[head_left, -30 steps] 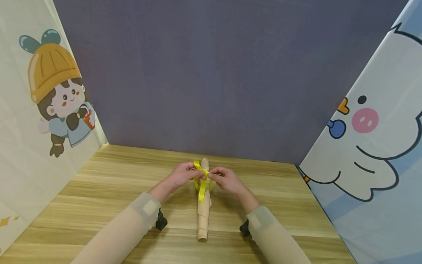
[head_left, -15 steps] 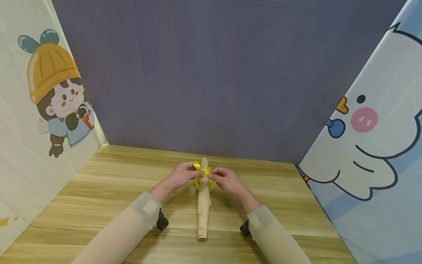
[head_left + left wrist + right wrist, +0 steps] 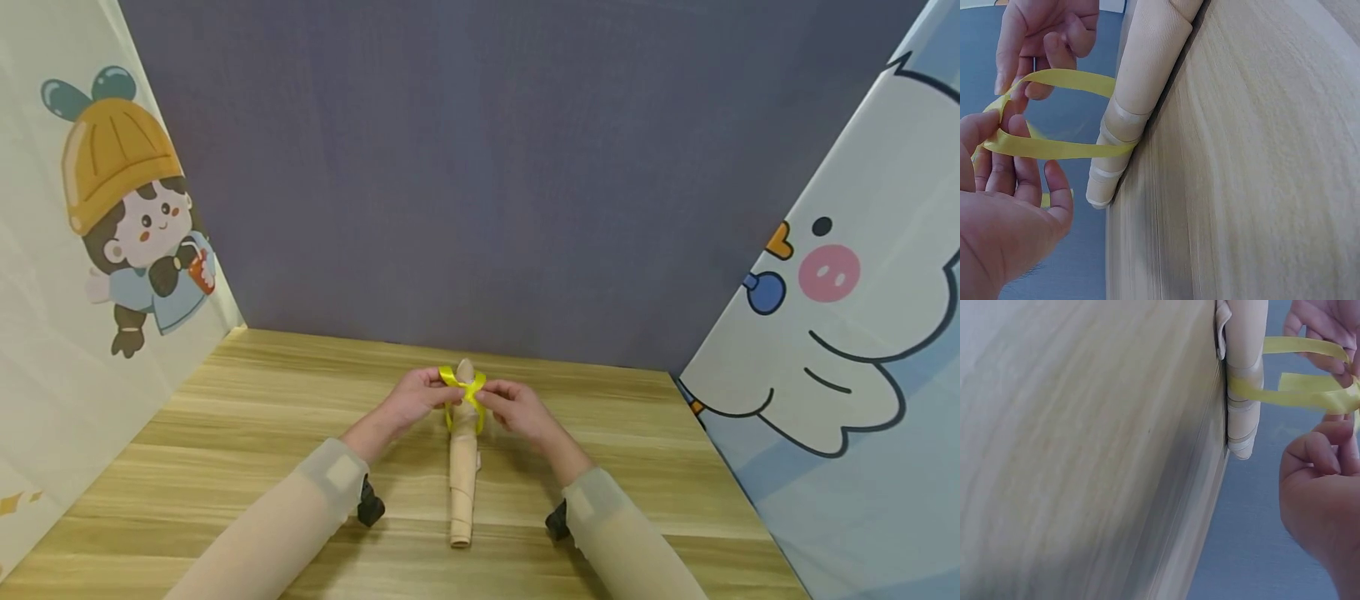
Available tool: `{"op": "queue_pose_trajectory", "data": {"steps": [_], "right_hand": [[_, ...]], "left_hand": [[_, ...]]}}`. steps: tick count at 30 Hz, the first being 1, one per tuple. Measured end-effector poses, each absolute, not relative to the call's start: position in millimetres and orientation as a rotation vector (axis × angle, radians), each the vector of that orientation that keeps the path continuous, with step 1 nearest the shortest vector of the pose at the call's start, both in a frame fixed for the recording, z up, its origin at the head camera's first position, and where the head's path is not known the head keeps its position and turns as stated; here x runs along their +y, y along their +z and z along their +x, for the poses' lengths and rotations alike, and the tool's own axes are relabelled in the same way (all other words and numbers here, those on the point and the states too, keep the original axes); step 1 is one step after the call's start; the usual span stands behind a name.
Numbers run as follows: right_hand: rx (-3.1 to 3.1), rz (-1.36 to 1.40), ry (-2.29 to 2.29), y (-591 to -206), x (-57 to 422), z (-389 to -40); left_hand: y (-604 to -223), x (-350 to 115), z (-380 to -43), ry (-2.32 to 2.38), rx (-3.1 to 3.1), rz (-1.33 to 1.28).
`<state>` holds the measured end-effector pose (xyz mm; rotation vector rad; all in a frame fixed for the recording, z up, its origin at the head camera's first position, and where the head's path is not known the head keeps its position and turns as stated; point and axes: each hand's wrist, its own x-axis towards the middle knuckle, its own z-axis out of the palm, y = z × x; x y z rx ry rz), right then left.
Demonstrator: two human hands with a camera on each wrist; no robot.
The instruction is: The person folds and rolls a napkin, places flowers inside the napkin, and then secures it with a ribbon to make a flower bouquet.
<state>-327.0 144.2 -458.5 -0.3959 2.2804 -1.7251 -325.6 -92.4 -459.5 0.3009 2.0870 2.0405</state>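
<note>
A yellow ribbon (image 3: 470, 387) loops round a long beige roll (image 3: 462, 475) that lies lengthwise on the wooden table, its rounded tip pointing away from me. My left hand (image 3: 412, 398) pinches the ribbon between thumb and index finger, a little left of the roll. On the other side, my right hand (image 3: 522, 411) also pinches the ribbon close to where its strands cross. From the left wrist view, the ribbon's loop (image 3: 1066, 149) stands out loosely from the roll (image 3: 1144, 69), with both hands raised off it. The right wrist view shows the ribbon (image 3: 1291, 397) bunched at the fingers.
The wooden table (image 3: 300, 375) ends at a grey-blue back panel (image 3: 450, 183). Side panels with cartoon prints stand at left (image 3: 45, 275) and right (image 3: 862, 358). A small black device (image 3: 370, 504) sits under the left sleeve cuff.
The ribbon strand that hung down along the roll is no longer there. Ribbon now rises in a loop toward my right fingers. Both hands have hardly moved.
</note>
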Motion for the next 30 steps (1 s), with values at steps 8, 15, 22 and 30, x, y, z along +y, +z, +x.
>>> {"op": "queue_pose_trajectory", "data": {"steps": [8,15,22,30], "right_hand": [[2.245,-0.352,-1.855,-460.6,143.0,-329.7],[2.249,-0.337,-1.915,-460.7,144.0,-327.5],[2.26,-0.315,-1.963,-461.6,149.8,-326.4],[2.299,-0.257,-1.964,-461.0,162.1,-323.4]], "left_hand": [[-458.8,-91.0,-322.3,2.035,2.095,0.321],[-459.1,-91.4,-320.7,2.04,2.12,0.267],[-463.0,-97.4,-320.0,2.051,2.207,0.185],[-463.7,-105.6,-314.3,1.992,2.303,0.189]]}}
